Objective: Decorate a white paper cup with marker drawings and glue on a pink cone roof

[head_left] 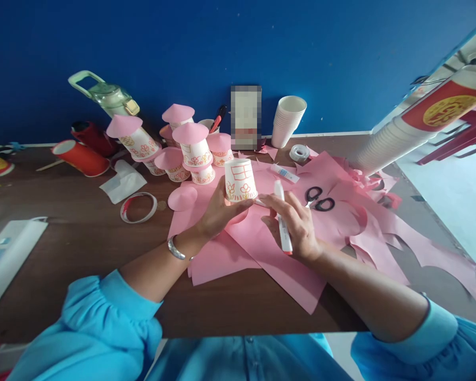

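Observation:
My left hand (218, 211) grips an upside-down white paper cup (240, 182), holding it above the pink paper. On the cup's side are a red window grid, flowers and grass strokes. My right hand (297, 225) is closed around a white marker (284, 233) with a red end, just to the right of the cup. A second thin white piece shows by its fingertips, too small to name. Pink paper sheets (218, 259) lie under both hands. Behind the cup stand several decorated cups with pink cone roofs (190, 133). One loose pink cone (182, 199) lies left of my left hand.
Black-handled scissors (324, 203) lie on paper scraps at right. A tape roll (299, 153) and stacked white cups (287, 121) are at the back, near a blue wall. Leftward are a tape ring (138, 207), a red cup (81, 157) and a green bottle (113, 98).

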`<act>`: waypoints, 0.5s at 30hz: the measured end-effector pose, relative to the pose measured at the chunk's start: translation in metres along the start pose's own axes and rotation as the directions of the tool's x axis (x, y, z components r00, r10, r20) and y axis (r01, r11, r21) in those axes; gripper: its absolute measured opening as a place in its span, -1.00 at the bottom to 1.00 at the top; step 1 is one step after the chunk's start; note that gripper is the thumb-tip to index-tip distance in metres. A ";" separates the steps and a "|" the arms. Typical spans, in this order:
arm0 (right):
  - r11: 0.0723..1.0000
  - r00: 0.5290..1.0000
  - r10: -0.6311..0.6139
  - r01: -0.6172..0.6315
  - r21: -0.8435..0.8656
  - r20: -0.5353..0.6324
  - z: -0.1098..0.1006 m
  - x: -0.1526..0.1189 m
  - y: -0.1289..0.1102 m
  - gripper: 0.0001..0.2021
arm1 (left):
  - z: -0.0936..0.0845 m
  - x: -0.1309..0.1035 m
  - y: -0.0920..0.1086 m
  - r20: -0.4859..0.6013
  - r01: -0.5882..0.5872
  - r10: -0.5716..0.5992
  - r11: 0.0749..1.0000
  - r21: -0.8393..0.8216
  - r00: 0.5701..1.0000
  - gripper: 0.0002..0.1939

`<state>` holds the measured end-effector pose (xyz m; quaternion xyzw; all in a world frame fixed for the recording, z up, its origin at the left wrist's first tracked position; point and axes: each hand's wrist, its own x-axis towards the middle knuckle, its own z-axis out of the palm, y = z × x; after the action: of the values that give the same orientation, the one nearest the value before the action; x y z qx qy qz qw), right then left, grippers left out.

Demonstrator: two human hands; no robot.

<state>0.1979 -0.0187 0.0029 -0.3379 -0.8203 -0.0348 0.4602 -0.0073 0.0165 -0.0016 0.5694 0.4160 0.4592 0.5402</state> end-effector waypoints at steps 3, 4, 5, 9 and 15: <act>1.000 1.000 -0.022 0.022 0.001 -0.013 -0.001 0.000 0.002 -0.60 | 0.000 0.000 -0.001 0.000 -0.001 0.001 1.000 -0.009 1.000 -0.28; 0.999 0.999 -0.037 0.037 0.001 -0.022 -0.001 0.000 0.002 -0.60 | 0.000 0.000 -0.002 -0.001 -0.004 0.004 1.000 -0.003 1.000 -0.29; 0.998 0.998 -0.056 0.056 0.000 -0.030 -0.002 0.001 0.002 -0.61 | 0.000 0.000 -0.003 -0.004 -0.006 0.006 1.000 0.008 1.000 -0.29; 0.988 0.989 -0.134 0.138 0.065 -0.056 -0.001 0.004 0.001 -0.65 | 0.000 0.000 -0.006 -0.013 -0.003 0.003 0.999 0.040 1.000 -0.23; 0.983 0.988 -0.121 0.132 0.128 -0.091 0.001 0.005 -0.001 -0.73 | 0.000 0.003 -0.012 -0.003 -0.041 0.042 0.993 0.111 0.999 -0.19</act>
<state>0.1948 -0.0162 0.0065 -0.2516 -0.8208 -0.0228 0.5122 -0.0065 0.0201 -0.0132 0.6057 0.4304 0.4480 0.4971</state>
